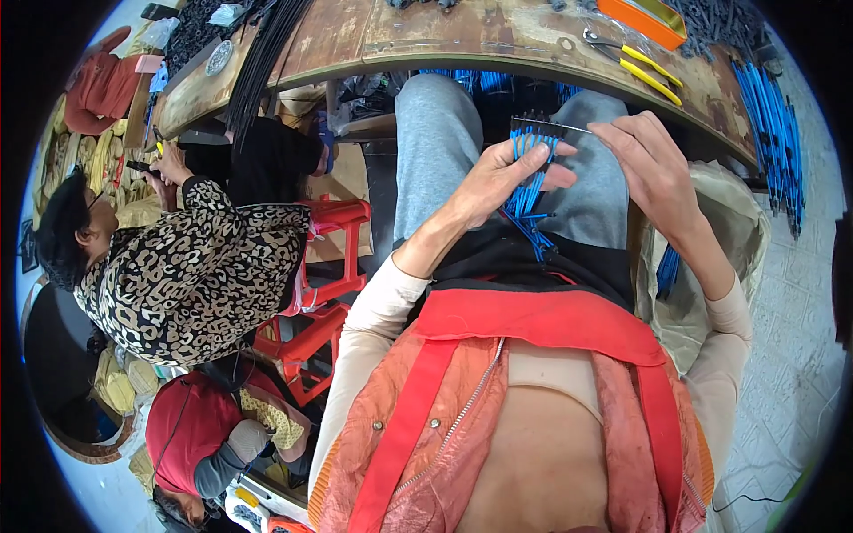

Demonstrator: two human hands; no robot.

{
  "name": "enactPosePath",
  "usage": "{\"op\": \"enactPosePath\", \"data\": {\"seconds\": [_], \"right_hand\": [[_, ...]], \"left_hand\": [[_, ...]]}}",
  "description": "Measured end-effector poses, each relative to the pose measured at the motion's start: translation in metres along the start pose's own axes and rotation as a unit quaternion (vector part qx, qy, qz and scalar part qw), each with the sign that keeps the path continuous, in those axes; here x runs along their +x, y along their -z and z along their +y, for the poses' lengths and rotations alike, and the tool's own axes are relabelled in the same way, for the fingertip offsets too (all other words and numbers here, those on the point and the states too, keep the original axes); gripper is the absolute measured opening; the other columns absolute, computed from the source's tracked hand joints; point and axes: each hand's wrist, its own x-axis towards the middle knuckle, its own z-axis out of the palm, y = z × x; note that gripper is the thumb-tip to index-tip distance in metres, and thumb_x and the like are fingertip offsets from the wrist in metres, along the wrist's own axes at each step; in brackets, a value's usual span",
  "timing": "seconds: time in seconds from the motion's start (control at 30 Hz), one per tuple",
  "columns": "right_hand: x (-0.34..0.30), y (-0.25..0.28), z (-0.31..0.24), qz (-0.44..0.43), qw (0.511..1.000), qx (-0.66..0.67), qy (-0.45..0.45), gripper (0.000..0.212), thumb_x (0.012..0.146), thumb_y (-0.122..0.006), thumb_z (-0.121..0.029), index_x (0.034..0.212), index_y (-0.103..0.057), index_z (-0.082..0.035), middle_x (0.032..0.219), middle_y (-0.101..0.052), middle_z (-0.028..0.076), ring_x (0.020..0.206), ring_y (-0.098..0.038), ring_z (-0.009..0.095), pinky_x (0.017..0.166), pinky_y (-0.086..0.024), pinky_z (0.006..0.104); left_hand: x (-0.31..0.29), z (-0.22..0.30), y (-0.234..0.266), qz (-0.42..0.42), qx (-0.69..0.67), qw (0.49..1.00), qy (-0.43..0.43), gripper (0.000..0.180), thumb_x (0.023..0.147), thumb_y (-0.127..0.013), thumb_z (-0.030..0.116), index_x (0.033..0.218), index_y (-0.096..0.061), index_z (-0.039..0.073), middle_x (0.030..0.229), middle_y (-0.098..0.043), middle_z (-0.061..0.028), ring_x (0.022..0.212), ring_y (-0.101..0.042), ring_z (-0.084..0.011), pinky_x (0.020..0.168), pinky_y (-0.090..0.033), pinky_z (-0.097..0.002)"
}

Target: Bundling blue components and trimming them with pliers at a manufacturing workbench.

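Above my lap, my left hand (524, 171) is closed round a bundle of short blue cables (531, 197) with black ends. The upper black ends stand in a row above my fingers, while the lower ends hang over my dark waistband. My right hand (647, 160) pinches one end of a thin metal rod (573, 129). That rod runs leftward to the black ends of the bundle; whether it passes through them or lies across them, I cannot tell.
Ahead is a wooden table (373, 40) with yellow-handled pliers (635, 67), an orange tray (644, 19) and black strands (267, 62). Blue cables (773, 133) hang at its right end. A pale sack (711, 240) stands at my right. Red stools (329, 249) and co-workers are at left.
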Motion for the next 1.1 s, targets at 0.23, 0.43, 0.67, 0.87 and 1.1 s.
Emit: {"op": "enactPosePath", "data": {"seconds": [0.23, 0.43, 0.67, 0.87, 1.1], "right_hand": [[0.013, 0.000, 0.006, 0.002, 0.998, 0.054, -0.016, 0.029, 0.079, -0.065, 0.004, 0.108, -0.066, -0.001, 0.094, -0.061, 0.013, 0.083, -0.059, 0.029, 0.073, -0.049, 0.0356], [0.040, 0.003, 0.038, 0.025, 0.997, 0.069, -0.021, 0.028, 0.082, -0.064, 0.003, 0.109, -0.066, -0.004, 0.098, -0.065, 0.013, 0.086, -0.062, 0.028, 0.077, -0.050, 0.0341], [0.079, 0.031, 0.244, -0.024, 0.982, -0.087, -0.167, 0.019, 0.088, -0.062, -0.014, 0.098, -0.067, 0.001, 0.095, -0.069, 0.016, 0.085, -0.065, 0.033, 0.077, -0.051, 0.0358], [0.099, 0.012, 0.267, -0.187, 0.930, -0.156, -0.276, 0.022, 0.076, -0.066, -0.016, 0.090, -0.071, 0.000, 0.084, -0.067, 0.023, 0.082, -0.066, 0.038, 0.075, -0.053, 0.0430], [0.095, 0.020, 0.288, -0.185, 0.941, -0.093, -0.268, 0.022, 0.076, -0.063, -0.013, 0.091, -0.071, 0.001, 0.087, -0.067, 0.023, 0.081, -0.066, 0.038, 0.075, -0.053, 0.0404]], "left_hand": [[0.005, 0.007, -0.002, -0.015, 0.002, 1.000, 0.001, 0.046, 0.103, -0.043, 0.037, 0.128, -0.055, 0.001, 0.106, -0.069, -0.0153, 0.102, -0.066, -0.0209, 0.090, -0.052, -0.0331], [0.028, 0.022, -0.006, 0.021, 0.019, 1.000, -0.008, 0.032, 0.097, -0.056, 0.015, 0.125, -0.055, -0.001, 0.104, -0.069, -0.0164, 0.100, -0.067, -0.0216, 0.089, -0.053, -0.0326], [0.097, 0.037, 0.009, 0.075, 0.152, 0.967, -0.189, 0.022, 0.094, -0.057, 0.003, 0.112, -0.066, -0.003, 0.109, -0.070, -0.0091, 0.102, -0.064, -0.0158, 0.092, -0.048, -0.0287], [0.095, 0.065, 0.007, 0.035, 0.096, 0.984, -0.144, 0.023, 0.096, -0.056, 0.005, 0.117, -0.063, -0.002, 0.111, -0.068, -0.0085, 0.107, -0.061, -0.0157, 0.096, -0.046, -0.0299], [0.098, 0.074, 0.016, 0.006, 0.179, 0.973, -0.148, 0.022, 0.096, -0.057, 0.007, 0.115, -0.064, -0.001, 0.107, -0.069, -0.0074, 0.103, -0.063, -0.0161, 0.093, -0.047, -0.0301]]}}
